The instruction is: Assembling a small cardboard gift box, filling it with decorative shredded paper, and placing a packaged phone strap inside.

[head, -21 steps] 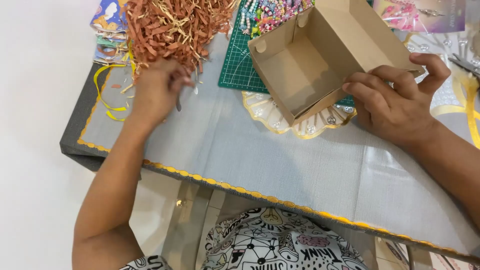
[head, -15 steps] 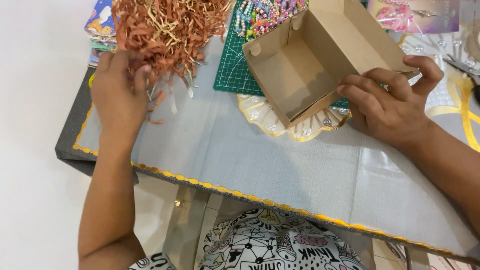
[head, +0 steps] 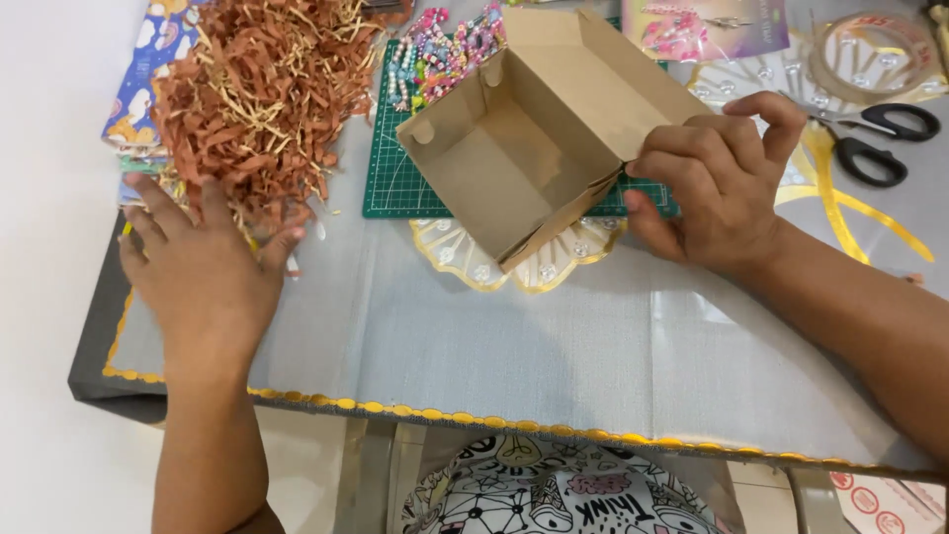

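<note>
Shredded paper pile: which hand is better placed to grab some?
Left. The left hand lies flat at the edge of the shredded paper pile, fingers spread. The right hand grips the cardboard box.

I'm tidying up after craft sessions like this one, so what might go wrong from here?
The left hand presses the shredded paper pile near the table's left edge, so strands may spill off. The right hand holds the cardboard box tilted on one wall; it might tip onto the beads.
</note>
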